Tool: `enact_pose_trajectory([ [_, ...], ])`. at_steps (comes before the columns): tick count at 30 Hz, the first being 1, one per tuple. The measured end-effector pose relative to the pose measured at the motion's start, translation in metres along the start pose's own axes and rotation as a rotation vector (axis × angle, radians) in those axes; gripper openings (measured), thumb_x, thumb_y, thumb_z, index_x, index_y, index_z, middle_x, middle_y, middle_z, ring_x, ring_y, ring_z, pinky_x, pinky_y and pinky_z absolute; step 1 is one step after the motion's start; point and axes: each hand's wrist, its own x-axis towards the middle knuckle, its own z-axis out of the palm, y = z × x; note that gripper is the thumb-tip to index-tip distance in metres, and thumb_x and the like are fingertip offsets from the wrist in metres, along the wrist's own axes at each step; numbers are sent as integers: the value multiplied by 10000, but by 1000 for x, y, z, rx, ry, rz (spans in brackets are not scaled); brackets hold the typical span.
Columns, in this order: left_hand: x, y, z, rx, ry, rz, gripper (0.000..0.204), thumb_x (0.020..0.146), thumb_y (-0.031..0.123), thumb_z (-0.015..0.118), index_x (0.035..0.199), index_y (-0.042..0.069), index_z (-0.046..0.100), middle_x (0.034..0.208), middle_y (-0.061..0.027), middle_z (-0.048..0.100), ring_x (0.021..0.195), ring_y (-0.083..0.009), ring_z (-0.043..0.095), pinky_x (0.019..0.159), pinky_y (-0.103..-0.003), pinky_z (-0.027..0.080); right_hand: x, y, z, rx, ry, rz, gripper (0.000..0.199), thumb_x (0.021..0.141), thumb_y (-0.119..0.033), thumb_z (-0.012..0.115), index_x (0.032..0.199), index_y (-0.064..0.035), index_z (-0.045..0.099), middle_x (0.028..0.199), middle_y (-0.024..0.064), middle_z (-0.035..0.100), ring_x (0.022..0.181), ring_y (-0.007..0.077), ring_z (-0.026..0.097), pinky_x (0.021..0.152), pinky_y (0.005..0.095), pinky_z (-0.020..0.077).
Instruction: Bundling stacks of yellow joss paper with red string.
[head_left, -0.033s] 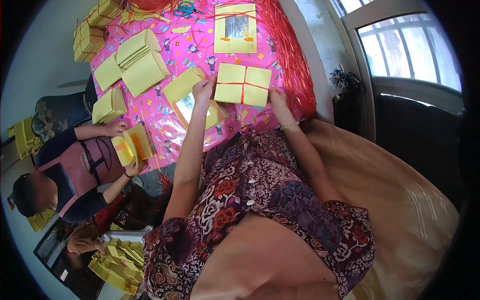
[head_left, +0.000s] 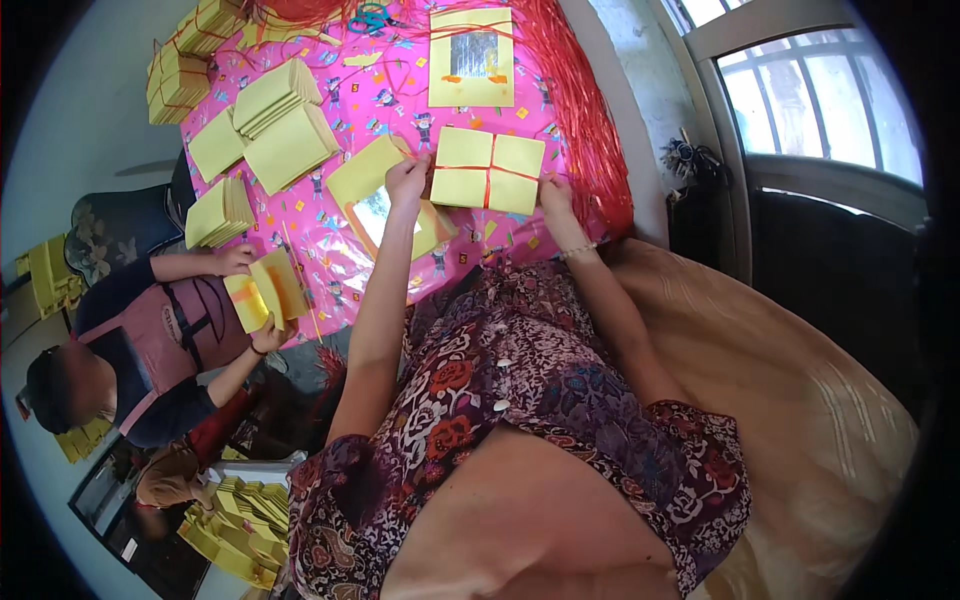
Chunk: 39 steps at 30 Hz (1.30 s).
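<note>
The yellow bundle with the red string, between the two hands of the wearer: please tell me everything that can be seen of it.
The yellow bundle is a rectangular block, pale and plain on top, apparently paper. Red string crosses its upper face both ways, dividing it into four panels. It lies broad face up, longer side across the view, right end slightly lower in the picture, over the pink tablecloth. The right hand is at its right edge; the left hand is beside its left edge, contact unclear.

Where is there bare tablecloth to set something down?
Mostly bare pink cloth lies between the yellow stacks and far windowed sheet; a narrower patch between the tied bundle and patterned garment. Crowded: left side, with stacks; right edge, under red strands.
</note>
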Motion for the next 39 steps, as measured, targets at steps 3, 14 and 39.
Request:
enact_pose_trajectory([
  [3,7,2,4,67,42,36,291,927,273,643,877,-8,701,712,-22,661,596,-78,582,517,-241,440,-5,-3,-2,-53,26,-32,227,903,-195,642,740,-51,577,684,21,598,579,103,548,527,296,459],
  [14,48,-4,24,397,-72,39,270,911,227,622,992,-21,693,823,-106,701,705,-171,656,625,-307,494,-16,-19,2,-5,19,-157,194,929,-144,604,764,-62,541,688,-13,540,605,68,463,524,269,375],
  [39,1,97,-8,-771,-113,320,160,1017,215,494,1061,71,550,907,-66,673,752,-101,580,661,-244,471,-24,-133,37,270,-590,-643,49,999,-64,487,973,-40,521,1095,122,665,1002,158,631,924,320,513],
])
